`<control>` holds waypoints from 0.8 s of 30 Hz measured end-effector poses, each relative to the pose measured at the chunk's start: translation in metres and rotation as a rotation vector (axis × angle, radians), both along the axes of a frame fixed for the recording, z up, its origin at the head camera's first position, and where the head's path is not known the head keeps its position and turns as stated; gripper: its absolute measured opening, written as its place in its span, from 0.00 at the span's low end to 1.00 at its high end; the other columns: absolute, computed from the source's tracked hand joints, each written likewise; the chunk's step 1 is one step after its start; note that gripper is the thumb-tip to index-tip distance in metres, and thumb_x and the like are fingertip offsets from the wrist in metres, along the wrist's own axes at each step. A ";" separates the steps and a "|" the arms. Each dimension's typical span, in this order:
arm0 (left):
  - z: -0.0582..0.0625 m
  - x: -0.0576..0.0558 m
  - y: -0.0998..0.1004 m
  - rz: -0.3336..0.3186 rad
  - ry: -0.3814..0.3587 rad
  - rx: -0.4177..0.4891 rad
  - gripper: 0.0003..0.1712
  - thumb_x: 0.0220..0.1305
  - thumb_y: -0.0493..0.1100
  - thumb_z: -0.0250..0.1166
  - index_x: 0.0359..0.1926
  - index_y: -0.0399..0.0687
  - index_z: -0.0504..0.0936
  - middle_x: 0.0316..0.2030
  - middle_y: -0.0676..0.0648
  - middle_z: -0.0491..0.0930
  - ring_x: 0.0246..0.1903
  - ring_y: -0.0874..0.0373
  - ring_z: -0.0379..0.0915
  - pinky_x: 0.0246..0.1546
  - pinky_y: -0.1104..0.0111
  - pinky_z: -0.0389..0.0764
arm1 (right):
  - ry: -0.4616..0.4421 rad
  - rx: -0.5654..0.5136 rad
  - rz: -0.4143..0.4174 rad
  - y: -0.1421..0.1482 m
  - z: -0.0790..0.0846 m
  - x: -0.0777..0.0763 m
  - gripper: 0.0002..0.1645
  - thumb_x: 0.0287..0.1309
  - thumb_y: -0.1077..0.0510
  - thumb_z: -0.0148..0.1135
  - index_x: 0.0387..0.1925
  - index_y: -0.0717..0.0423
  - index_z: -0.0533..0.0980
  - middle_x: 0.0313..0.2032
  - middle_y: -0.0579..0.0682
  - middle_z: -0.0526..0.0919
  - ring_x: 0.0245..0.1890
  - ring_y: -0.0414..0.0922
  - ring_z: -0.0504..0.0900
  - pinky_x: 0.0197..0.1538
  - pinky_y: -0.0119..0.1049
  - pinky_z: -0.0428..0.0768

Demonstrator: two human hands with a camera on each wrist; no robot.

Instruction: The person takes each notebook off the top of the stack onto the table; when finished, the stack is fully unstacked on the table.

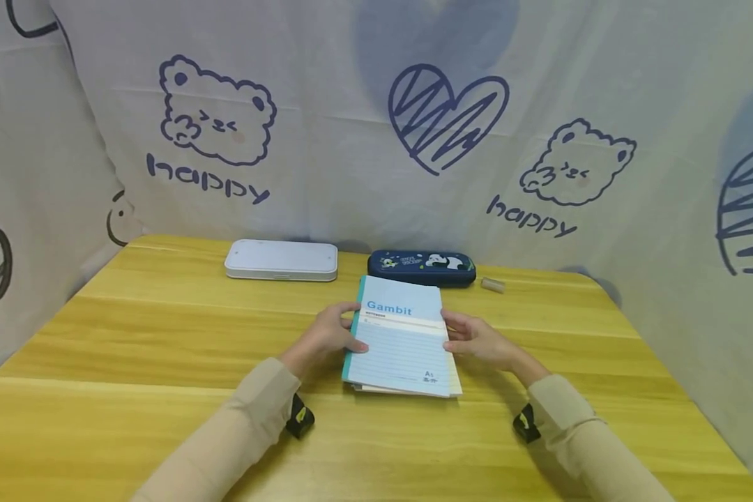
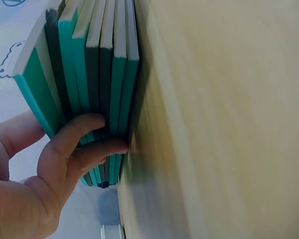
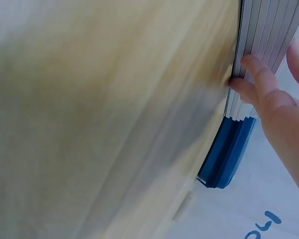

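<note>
A stack of notebooks (image 1: 395, 341) lies on the table, its top cover light blue and white with the word "Gambit". Teal and dark spines (image 2: 79, 64) show along its left side in the left wrist view; the top notebook sits slightly askew there. My left hand (image 1: 331, 331) holds that side, thumb on the cover and fingertips against the spines. From the opposite side my right hand (image 1: 480, 340) holds the stack, its thumb by the cover's edge. In the right wrist view two of its fingers touch the pale page edges (image 3: 264, 35).
Behind the stack is a dark blue pencil case (image 1: 422, 268) with a panda print. A white case (image 1: 281, 261) stands to its left, and a small beige cylinder-like piece (image 1: 493, 284) to its right. A printed curtain (image 1: 326, 139) borders the wooden table (image 1: 163, 335).
</note>
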State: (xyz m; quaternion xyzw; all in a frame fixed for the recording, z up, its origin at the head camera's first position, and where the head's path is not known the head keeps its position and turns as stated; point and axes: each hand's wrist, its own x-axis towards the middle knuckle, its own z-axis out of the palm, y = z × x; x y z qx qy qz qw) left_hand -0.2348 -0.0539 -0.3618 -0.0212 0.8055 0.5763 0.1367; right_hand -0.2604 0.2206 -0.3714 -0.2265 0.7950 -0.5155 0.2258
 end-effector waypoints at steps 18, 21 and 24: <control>0.010 -0.002 -0.031 -0.026 -0.044 0.336 0.42 0.45 0.17 0.59 0.63 0.41 0.61 0.54 0.34 0.68 0.36 0.48 0.77 0.33 0.62 0.78 | 0.100 0.120 0.000 -0.001 0.002 0.001 0.33 0.57 0.69 0.53 0.61 0.76 0.52 0.62 0.70 0.51 0.60 0.62 0.55 0.57 0.47 0.61; 0.010 0.000 -0.037 -0.040 -0.051 0.401 0.43 0.46 0.17 0.58 0.64 0.41 0.59 0.55 0.34 0.67 0.36 0.48 0.77 0.33 0.61 0.78 | 0.105 0.135 -0.001 -0.001 0.002 0.000 0.33 0.57 0.68 0.53 0.61 0.76 0.52 0.62 0.70 0.51 0.60 0.62 0.56 0.56 0.47 0.61; 0.011 0.001 -0.043 -0.053 -0.040 0.436 0.43 0.46 0.16 0.57 0.65 0.40 0.58 0.55 0.33 0.66 0.35 0.49 0.77 0.33 0.61 0.78 | 0.106 0.138 -0.007 -0.001 0.001 0.000 0.33 0.57 0.68 0.53 0.61 0.76 0.53 0.62 0.70 0.52 0.59 0.62 0.56 0.56 0.47 0.61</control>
